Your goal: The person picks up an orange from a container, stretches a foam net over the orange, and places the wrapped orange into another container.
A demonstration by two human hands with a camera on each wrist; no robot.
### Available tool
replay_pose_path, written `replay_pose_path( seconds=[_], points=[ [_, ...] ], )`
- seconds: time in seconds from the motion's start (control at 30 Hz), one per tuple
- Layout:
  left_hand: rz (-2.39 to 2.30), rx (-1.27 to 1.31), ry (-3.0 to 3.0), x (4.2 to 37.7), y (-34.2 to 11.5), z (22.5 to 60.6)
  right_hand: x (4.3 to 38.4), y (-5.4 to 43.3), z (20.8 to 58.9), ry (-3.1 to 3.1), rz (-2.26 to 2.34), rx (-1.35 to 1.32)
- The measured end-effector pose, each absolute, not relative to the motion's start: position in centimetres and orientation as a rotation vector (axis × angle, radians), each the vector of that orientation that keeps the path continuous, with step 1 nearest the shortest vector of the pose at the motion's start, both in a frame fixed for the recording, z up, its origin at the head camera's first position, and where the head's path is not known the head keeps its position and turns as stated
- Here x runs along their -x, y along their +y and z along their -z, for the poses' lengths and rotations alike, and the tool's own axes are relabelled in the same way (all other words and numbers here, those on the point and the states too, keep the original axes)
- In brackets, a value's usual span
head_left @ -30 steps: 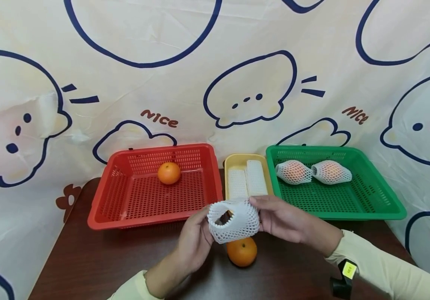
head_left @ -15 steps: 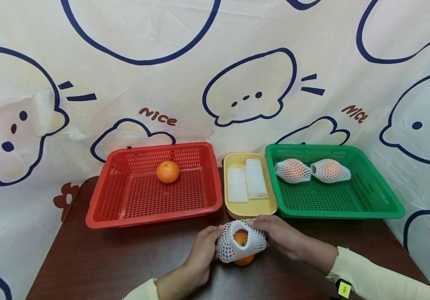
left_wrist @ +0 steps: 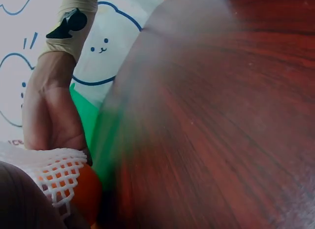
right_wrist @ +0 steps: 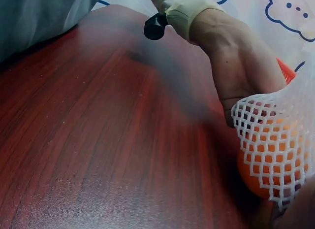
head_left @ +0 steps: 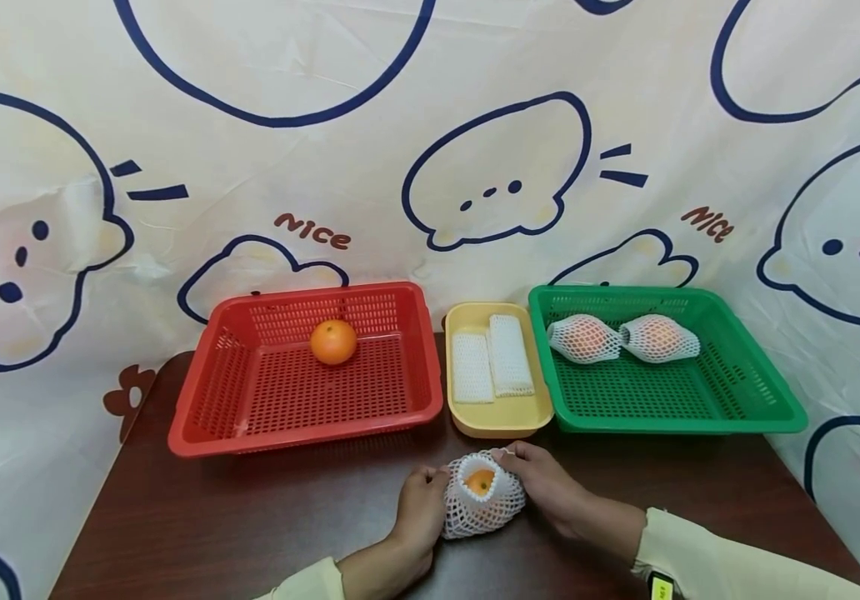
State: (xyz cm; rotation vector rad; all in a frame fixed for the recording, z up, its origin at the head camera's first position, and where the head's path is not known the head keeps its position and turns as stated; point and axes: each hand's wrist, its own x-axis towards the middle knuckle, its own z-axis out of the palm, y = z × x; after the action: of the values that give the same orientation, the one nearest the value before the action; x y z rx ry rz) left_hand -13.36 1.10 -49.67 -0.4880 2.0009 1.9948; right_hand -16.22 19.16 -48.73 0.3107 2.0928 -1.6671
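Note:
A white foam net sleeve (head_left: 501,502) sits over an orange (head_left: 479,481) on the dark wooden table, and the fruit's top shows through the sleeve's round upper opening. My left hand (head_left: 421,512) pinches the sleeve's left side. On the right, my right hand (head_left: 546,487) grips its upper right edge between thumb and fingers. In the right wrist view the net (right_wrist: 270,145) covers much of the orange (right_wrist: 250,175), whose lower part is bare. The left wrist view also shows bare orange (left_wrist: 88,194) below the net's edge (left_wrist: 61,177).
A red basket (head_left: 302,435) with one orange (head_left: 334,342) stands at the back left. Beside it, a yellow tray (head_left: 501,414) holds folded foam nets (head_left: 509,354). A green basket (head_left: 670,422) at the right holds two net-wrapped fruits (head_left: 587,338). A printed cloth (head_left: 370,192) hangs behind.
Both hands have moved down with the foam net, from above the orange to around it. The orange, earlier below the net, now shows through its upper opening.

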Motion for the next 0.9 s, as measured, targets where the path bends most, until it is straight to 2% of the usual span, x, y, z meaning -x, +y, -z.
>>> replay_pose_path(
  seconds=[0.4, 0.9],
  points=[
    [-1.914, 0.455, 2.276, 13.5, 1.8, 50.5, 15.7, 18.3, 50.3, 2.166, 1.701, -0.352],
    [-1.565, 0.06, 2.525, 14.1, 0.5, 50.7, 15.7, 18.0, 50.4, 2.181, 1.673, -0.366]
  ],
)
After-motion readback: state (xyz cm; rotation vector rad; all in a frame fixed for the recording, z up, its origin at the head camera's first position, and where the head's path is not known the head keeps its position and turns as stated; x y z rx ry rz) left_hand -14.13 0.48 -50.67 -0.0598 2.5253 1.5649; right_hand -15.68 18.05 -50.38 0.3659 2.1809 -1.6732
